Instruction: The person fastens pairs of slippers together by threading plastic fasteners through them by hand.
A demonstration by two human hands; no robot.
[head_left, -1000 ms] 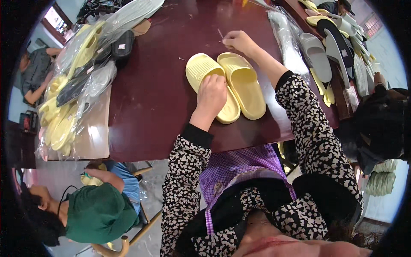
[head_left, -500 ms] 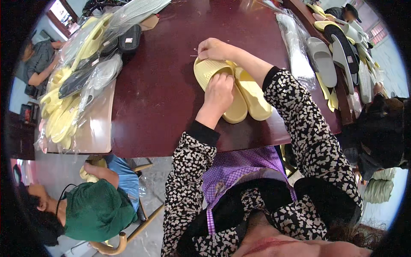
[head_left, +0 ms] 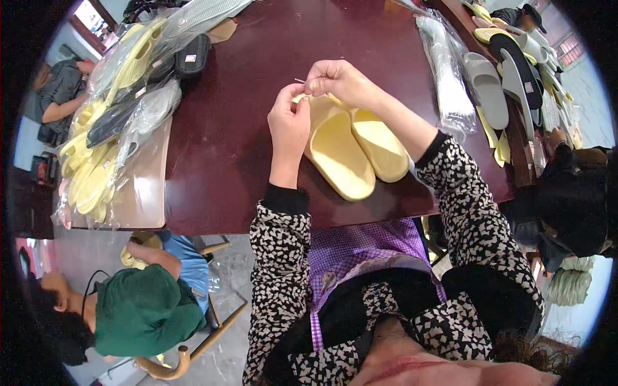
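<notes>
A pair of yellow slide slippers lies on the table in front of me. The left slipper (head_left: pixel 341 154) overlaps the edge of the right slipper (head_left: pixel 381 147). At their toe end my left hand (head_left: pixel 290 122) is closed in a pinch, partly covering the left slipper's toe; what its fingertips hold is hidden. Just above it, my right hand (head_left: pixel 340 82) pinches a thin pale strip (head_left: pixel 299 81), whose short end sticks out leftward. The two hands' fingertips nearly meet. Where the strip meets the slippers cannot be seen.
Bagged slippers (head_left: pixel 103 141) are heaped at the left, near a dark slipper (head_left: pixel 192 56). At the right lie a bundle of white strips in plastic (head_left: pixel 447 77), a grey slide (head_left: pixel 486 90) and more slippers. A person in green (head_left: pixel 145 312) sits lower left; others work around the table (head_left: pixel 225 148).
My left hand has come out of the left slipper's foot opening and moved up-left to the toe. The right hand shifted slightly right. The left slipper turned and slid a little toward me.
</notes>
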